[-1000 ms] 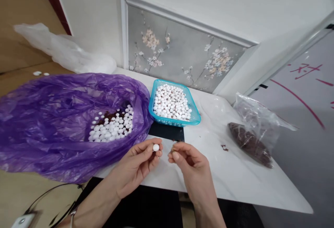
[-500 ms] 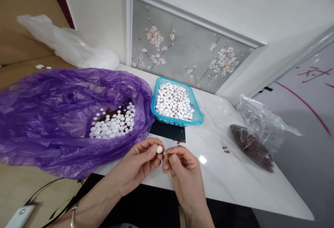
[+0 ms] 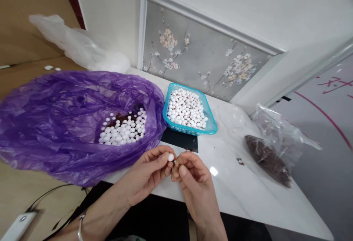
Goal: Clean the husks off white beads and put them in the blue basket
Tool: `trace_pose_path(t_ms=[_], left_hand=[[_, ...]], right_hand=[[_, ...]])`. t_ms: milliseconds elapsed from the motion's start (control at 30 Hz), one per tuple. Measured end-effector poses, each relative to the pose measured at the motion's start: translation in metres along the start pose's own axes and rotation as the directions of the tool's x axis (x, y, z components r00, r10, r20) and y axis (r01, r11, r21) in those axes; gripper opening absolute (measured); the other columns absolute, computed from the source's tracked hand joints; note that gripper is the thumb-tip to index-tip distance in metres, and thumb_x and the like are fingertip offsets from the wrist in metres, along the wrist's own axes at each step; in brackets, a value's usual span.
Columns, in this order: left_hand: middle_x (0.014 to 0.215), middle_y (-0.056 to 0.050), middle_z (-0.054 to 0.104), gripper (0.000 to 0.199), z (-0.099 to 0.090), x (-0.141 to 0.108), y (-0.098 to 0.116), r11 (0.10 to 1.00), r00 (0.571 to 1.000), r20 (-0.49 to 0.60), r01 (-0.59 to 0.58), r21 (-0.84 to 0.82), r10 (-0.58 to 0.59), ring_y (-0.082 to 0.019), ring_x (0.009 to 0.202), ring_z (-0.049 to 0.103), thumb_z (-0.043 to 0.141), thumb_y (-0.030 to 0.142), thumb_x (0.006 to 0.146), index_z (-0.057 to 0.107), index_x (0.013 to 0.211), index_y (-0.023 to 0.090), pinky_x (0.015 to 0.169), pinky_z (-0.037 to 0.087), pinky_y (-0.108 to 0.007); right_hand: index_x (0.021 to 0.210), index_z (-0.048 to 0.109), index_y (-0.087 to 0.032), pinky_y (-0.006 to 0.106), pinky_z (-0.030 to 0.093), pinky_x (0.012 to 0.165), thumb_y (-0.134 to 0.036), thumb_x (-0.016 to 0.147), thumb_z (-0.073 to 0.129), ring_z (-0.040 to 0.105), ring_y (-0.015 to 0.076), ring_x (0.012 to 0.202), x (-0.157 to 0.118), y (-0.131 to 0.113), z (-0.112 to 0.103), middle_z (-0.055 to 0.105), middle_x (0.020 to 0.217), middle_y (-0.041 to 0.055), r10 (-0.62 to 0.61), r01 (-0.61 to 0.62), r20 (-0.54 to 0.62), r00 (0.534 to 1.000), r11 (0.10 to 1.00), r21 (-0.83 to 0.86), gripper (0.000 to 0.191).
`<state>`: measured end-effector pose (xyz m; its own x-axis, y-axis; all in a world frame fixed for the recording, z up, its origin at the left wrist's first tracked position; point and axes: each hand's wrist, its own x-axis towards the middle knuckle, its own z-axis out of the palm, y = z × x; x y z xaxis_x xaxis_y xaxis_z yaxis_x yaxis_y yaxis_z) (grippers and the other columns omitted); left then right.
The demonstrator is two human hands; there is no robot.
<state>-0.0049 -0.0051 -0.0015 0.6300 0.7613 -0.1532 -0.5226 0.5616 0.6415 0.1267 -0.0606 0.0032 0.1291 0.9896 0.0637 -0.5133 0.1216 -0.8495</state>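
Observation:
Between the thumb and fingers of my left hand (image 3: 154,169) is a small white ball (image 3: 171,157). My right hand (image 3: 194,182) is close beside it, thumb pressed against curled fingers; what it pinches is too small to make out, and brownish bits cling to the fingertips. Both hands are above the front of the white table. Beyond them stands a blue basket (image 3: 211,125) filled with white balls and reddish-brown bits. To the left a purple plastic bag (image 3: 68,101) lies spread wide, with white balls (image 3: 121,132) and dark brown shreds inside.
At the right lies a clear bag of brown shreds (image 3: 267,160); some loose shreds (image 3: 240,161) are near it. A dark flat patch (image 3: 180,140) sits before the basket. A whitish plastic bag (image 3: 82,48) is at the back left. A framed floral panel (image 3: 198,46) backs the table (image 3: 248,197).
The view has shifted slightly, so the scene sits a little further right. My left hand still holds the ball; the right fingertips have moved slightly against each other.

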Motion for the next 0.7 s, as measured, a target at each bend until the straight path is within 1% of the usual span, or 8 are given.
trace_pose_path(t_ms=[167,233,300,400,500,567,600,700], left_hand=[[0.07,-0.002,0.063,0.01,0.003,0.0,0.002,1.0,1.0,-0.001,0.003,-0.015,-0.003,-0.009,0.064,0.06,0.071,0.023,0.081,0.068,0.083,0.014,0.067,0.051,-0.018],[0.07,-0.002,0.064,0.012,0.003,0.0,0.002,0.999,1.0,-0.009,0.017,-0.027,-0.017,-0.008,0.064,0.06,0.073,0.023,0.079,0.069,0.082,0.013,0.068,0.052,-0.016],[0.072,-0.003,0.065,0.011,0.003,0.0,0.003,0.999,0.999,-0.033,0.034,-0.043,-0.035,-0.008,0.066,0.061,0.075,0.021,0.078,0.071,0.082,0.012,0.069,0.053,-0.015],[0.077,-0.003,0.068,0.015,0.002,0.0,0.002,0.996,0.996,-0.075,0.046,-0.075,-0.051,-0.008,0.068,0.064,0.078,0.019,0.074,0.073,0.085,0.011,0.069,0.054,-0.014],[0.083,-0.005,0.072,0.022,0.001,-0.001,0.002,0.993,0.991,-0.113,0.058,-0.101,-0.069,-0.009,0.071,0.067,0.082,0.016,0.068,0.075,0.088,0.011,0.071,0.056,-0.013],[0.087,-0.006,0.073,0.023,0.001,-0.001,0.002,0.992,0.99,-0.116,0.068,-0.109,-0.081,-0.009,0.072,0.068,0.082,0.013,0.067,0.075,0.089,0.01,0.073,0.056,-0.013],[0.088,-0.006,0.074,0.023,0.0,-0.001,0.002,0.99,0.99,-0.111,0.072,-0.118,-0.085,-0.009,0.073,0.068,0.082,0.011,0.068,0.075,0.09,0.01,0.074,0.055,-0.013],[0.086,-0.006,0.074,0.024,0.0,0.0,0.002,0.984,0.992,-0.093,0.066,-0.168,-0.083,-0.008,0.072,0.068,0.079,0.012,0.071,0.074,0.094,0.012,0.074,0.055,-0.013]], right_hand=[[0.091,0.069,-0.024,0.026,0.048,0.07,-0.024,0.089,0.062,0.058,0.0106,0.071,-0.003,-0.002,-0.004,0.062,0.082,-0.001,-0.046,0.046,0.002,0.999,0.99,-0.137,0.007],[0.093,0.067,-0.024,0.026,0.048,0.069,-0.023,0.09,0.061,0.059,0.0102,0.069,-0.005,-0.004,-0.007,0.063,0.085,-0.0008,-0.052,0.049,-0.011,0.999,0.981,-0.185,0.007],[0.094,0.065,-0.025,0.026,0.048,0.068,-0.022,0.09,0.061,0.059,0.01,0.068,-0.006,-0.007,-0.009,0.062,0.084,-0.0016,-0.083,0.072,-0.034,0.996,0.966,-0.25,0.006],[0.089,0.062,-0.025,0.024,0.047,0.067,-0.023,0.088,0.063,0.059,0.0105,0.067,-0.007,-0.011,-0.011,0.061,0.077,-0.0035,-0.173,0.132,-0.069,0.982,0.907,-0.401,0.003],[0.083,0.063,-0.024,0.022,0.045,0.064,-0.024,0.087,0.064,0.056,0.0101,0.065,-0.007,-0.013,-0.01,0.059,0.07,-0.0044,-0.183,0.117,-0.075,0.98,0.843,-0.525,0.004],[0.08,0.064,-0.023,0.022,0.045,0.063,-0.023,0.087,0.063,0.055,0.0107,0.067,-0.006,-0.013,-0.008,0.058,0.068,-0.0039,-0.189,0.122,-0.06,0.98,0.813,-0.57,0.008],[0.077,0.064,-0.023,0.022,0.045,0.065,-0.023,0.088,0.062,0.055,0.0113,0.07,-0.006,-0.013,-0.006,0.058,0.07,-0.0031,-0.201,0.137,-0.046,0.979,0.802,-0.581,0.011],[0.077,0.062,-0.022,0.025,0.046,0.071,-0.022,0.089,0.059,0.058,0.0122,0.075,-0.006,-0.012,-0.003,0.061,0.08,-0.0014,-0.218,0.166,-0.029,0.975,0.818,-0.551,0.013]])
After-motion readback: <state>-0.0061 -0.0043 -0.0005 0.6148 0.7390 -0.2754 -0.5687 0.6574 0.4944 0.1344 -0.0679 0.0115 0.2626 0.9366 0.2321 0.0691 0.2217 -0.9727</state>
